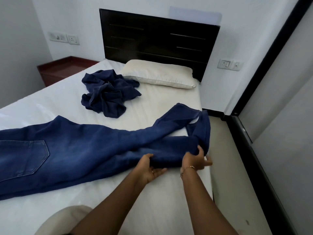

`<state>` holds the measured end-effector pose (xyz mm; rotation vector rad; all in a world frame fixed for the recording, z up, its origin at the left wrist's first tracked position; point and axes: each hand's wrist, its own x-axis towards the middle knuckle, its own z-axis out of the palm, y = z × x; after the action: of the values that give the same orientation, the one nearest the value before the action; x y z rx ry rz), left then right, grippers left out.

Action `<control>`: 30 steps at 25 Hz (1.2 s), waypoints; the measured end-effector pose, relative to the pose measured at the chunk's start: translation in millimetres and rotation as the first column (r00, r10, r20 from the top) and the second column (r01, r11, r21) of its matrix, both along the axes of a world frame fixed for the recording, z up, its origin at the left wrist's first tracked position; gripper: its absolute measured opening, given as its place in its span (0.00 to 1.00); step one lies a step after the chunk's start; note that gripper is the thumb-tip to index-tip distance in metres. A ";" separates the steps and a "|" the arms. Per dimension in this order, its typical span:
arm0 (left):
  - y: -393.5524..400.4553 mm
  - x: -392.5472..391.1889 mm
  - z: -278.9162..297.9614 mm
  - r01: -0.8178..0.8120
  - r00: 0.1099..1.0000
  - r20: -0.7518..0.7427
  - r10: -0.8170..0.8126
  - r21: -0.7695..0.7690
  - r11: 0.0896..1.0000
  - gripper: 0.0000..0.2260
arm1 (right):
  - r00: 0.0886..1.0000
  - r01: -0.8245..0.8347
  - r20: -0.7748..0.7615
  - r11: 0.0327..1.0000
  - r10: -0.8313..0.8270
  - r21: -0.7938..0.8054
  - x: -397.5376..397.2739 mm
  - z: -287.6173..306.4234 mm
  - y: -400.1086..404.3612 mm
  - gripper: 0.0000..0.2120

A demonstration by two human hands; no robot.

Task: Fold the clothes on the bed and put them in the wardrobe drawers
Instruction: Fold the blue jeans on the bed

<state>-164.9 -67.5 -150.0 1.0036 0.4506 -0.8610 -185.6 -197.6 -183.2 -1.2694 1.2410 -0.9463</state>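
Both hands gripping the jeans leg, folding barely started

Left hand and right hand each pinch a bunch of the lower leg of the jeans, near the bed edge. Away from the grip to the left, the seat lies spread flat. Beyond it a crumpled navy garment waits by the pillow. Nothing looks folded yet, and I can't spot any drawers.
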 end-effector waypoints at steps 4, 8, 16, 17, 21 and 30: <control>-11.2 -12.5 -8.3 0.089 0.995 0.045 -0.094 0.103 0.991 0.14 | 0.997 -0.056 0.073 0.959 0.037 0.278 -26.1 9.9 -12.9 0.22; -20.5 -23.8 -14.3 0.035 0.998 0.045 -0.041 0.113 0.993 0.16 | 0.994 -0.108 0.041 0.953 0.101 0.282 -45.3 17.0 -28.7 0.29; -22.6 -30.2 -10.7 -0.090 0.988 0.124 0.088 0.018 0.996 0.08 | 0.906 -0.423 0.004 0.903 0.424 0.081 -56.9 25.1 -74.6 0.28; -23.8 -29.7 -7.0 -0.105 0.984 0.142 0.106 -0.015 0.994 0.05 | 0.907 -0.420 0.005 0.906 0.421 -0.045 -53.9 36.7 -75.9 0.29; -28.5 -37.8 -10.0 -0.024 0.986 0.165 0.003 0.129 0.991 0.07 | 0.969 -0.233 0.073 0.972 0.234 -0.017 -76.4 22.9 -64.0 0.39; -30.4 -56.9 -11.1 0.050 0.987 0.144 -0.071 0.140 0.989 0.13 | 0.948 -0.276 0.202 0.952 0.247 0.132 -108.7 14.7 -75.5 0.42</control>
<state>-221.7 -97.9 -161.1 1.2037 0.3562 -0.8112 -294.3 -273.0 -168.5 -1.1592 0.9557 -0.7372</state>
